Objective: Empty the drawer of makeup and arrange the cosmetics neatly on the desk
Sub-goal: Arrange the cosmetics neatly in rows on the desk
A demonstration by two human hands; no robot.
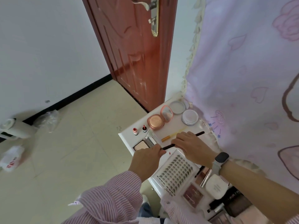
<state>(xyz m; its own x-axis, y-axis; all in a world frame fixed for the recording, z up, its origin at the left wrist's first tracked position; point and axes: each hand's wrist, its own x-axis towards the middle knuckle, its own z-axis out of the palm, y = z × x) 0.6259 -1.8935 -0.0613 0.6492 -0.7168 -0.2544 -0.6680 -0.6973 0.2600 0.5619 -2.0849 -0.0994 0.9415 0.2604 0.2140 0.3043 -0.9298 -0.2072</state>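
A thin black makeup pencil (199, 133) lies slanted across the white desk (125, 135). My left hand (147, 160) pinches its near end and my right hand (192, 145) rests over its middle. Beyond it lie a yellow pencil (166, 138), an open rose-gold compact (156, 121) with its mirror (167, 113), two round clear jars (190, 117), two small red-topped bottles (135, 131) and a mirrored powder palette (142, 145). A lash tray (175, 172) lies nearest me.
At lower right sit a maroon palette (193, 197), a white case (216, 186) and dark tubes, crowded together. A pink curtain (242, 70) hangs along the desk's right side. A brown door (134, 54) stands behind. Plastic bags (13, 157) lie on the tiled floor.
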